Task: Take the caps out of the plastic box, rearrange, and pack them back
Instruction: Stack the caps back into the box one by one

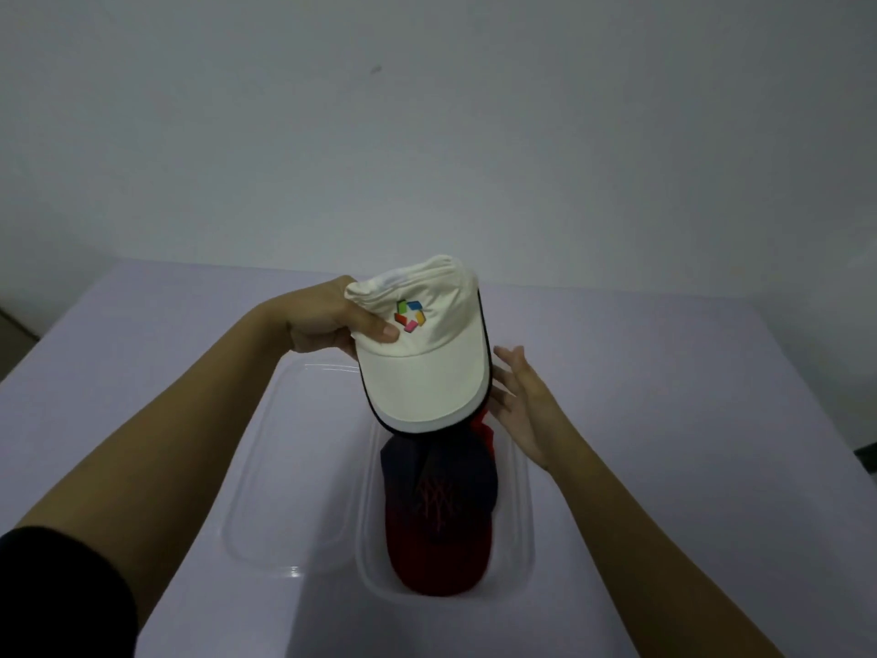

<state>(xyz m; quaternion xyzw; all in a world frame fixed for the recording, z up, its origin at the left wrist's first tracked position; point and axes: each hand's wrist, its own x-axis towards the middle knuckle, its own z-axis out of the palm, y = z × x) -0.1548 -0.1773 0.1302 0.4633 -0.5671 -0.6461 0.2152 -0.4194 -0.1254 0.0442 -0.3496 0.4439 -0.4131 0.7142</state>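
**Operator:** While the left hand (327, 320) pinches the stack of caps (422, 372) at the crown, thumb on top of the cream one, where is the load relative to the plastic box (524, 515)?

**Technician:** Above the far end of the box, clear of its rim. The right hand (527, 406) is spread, fingers straight, against the brim edges on the box's right side; it grips nothing. One red and navy cap (436, 510) lies inside the box. The lid (265, 467) lies flat on the counter (664, 372), just left of the box.

**Operator:** What are the likely faults?

**Technician:** Three.
1. The stack is pinched at one end only, so the lower caps may slide out and fall outside the box.
2. Without the right hand's support, the brims may fan apart and lose alignment.
3. If the stack is lowered onto the cap in the box, the brims may catch the far rim or crush its crown.
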